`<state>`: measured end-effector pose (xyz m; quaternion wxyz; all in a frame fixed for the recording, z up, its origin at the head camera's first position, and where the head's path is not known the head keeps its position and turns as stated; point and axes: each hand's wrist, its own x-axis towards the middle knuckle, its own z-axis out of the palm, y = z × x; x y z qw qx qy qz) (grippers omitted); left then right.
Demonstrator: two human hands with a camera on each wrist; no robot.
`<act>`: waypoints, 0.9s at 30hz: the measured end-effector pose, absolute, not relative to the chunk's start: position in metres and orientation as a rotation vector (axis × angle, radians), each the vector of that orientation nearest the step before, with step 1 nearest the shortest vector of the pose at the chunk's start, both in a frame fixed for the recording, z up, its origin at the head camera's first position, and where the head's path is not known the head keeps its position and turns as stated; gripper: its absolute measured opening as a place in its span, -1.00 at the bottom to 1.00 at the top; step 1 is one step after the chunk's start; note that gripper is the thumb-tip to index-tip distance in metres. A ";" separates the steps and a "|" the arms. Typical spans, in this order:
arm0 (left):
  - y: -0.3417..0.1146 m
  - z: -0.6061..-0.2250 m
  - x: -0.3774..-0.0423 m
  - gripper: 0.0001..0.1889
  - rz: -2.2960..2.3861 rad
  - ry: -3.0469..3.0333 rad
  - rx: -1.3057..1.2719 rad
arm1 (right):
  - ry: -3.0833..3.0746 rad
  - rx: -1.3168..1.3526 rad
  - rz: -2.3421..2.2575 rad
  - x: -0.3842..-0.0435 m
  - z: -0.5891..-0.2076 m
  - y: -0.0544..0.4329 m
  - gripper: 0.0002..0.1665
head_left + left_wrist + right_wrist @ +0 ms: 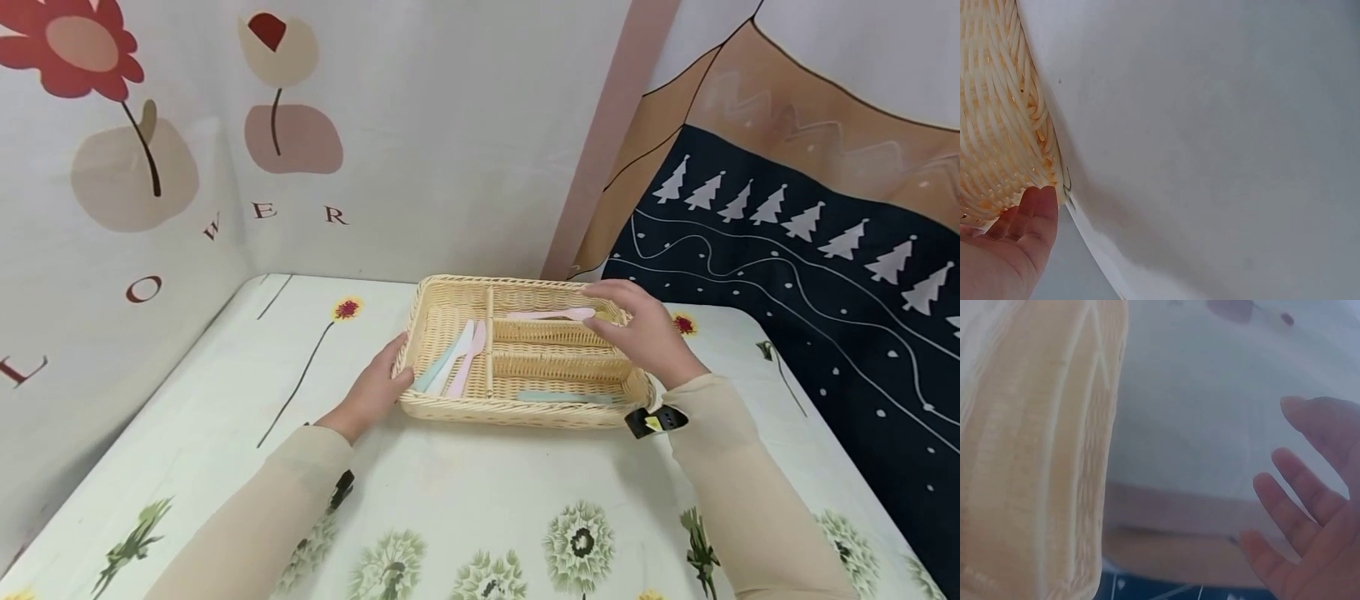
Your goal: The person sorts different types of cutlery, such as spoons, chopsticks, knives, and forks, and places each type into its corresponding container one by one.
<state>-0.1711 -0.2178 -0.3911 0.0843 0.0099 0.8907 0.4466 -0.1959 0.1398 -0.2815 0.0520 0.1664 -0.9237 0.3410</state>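
Observation:
A pale wicker basket (525, 410) with several compartments sits on the table. My left hand (371, 387) holds its left end, thumb at the rim; the left wrist view shows its fingers (1046, 215) against the woven wall. Over the back right compartment is my right hand (641, 329), its fingers spread and holding nothing; in the right wrist view it stands apart from the basket. Near its fingertips lies a pink utensil (551, 314). The left compartment holds a mint utensil (442, 360), a white one (454, 357) and a pink one (467, 360). A mint utensil (562, 397) lies in the front compartment.
A white cloth (465, 475) with printed flowers and dandelions covers the table. Behind it hangs a light curtain (450, 150) with flower prints, and at the right a dark cloth (810, 275) with white trees. Black wrist straps (657, 422) sit at both sleeves.

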 end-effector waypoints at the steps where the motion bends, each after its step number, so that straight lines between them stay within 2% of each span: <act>1: -0.217 -0.391 -0.171 -0.26 1.331 2.654 0.027 | -2.808 0.489 1.034 -0.194 -0.282 0.144 -0.50; 27: -0.220 -0.391 -0.172 -0.25 1.314 2.657 0.045 | -2.771 0.246 1.146 -0.166 -0.329 0.227 -0.44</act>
